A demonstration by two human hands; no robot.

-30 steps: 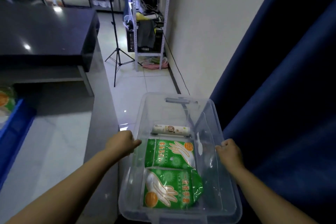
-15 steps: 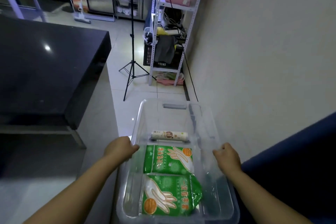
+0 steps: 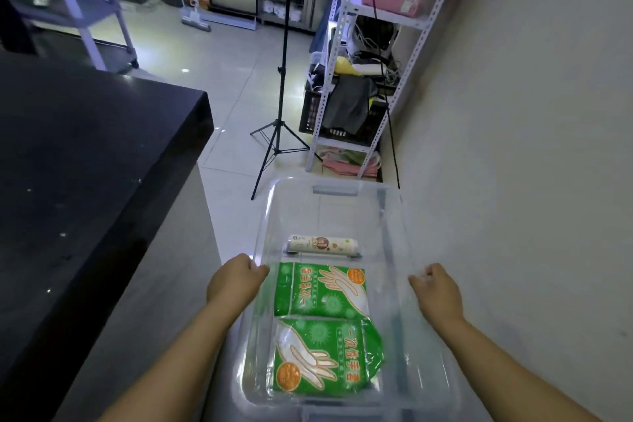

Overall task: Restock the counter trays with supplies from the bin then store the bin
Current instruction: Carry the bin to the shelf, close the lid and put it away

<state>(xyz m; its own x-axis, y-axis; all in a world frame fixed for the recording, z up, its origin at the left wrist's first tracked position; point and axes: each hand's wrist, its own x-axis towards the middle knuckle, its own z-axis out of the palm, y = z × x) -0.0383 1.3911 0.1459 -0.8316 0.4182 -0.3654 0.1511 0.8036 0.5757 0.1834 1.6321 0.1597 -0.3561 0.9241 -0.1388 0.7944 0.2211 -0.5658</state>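
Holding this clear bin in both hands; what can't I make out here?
- Near end of the clear plastic bin: cut off by the head view's bottom edge.
- Fingertips of the left hand and right hand: hidden, curled over the bin's rims.
- Label on the white wrapped roll: print too small to read.
- Under the far green glove packet and near green glove packet: hidden by them.

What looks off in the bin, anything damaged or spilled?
Only the near green glove pack: its right edge is crumpled and bulging, unlike the flat far pack. The white roll lies crosswise in the clear bin; nothing spilled.
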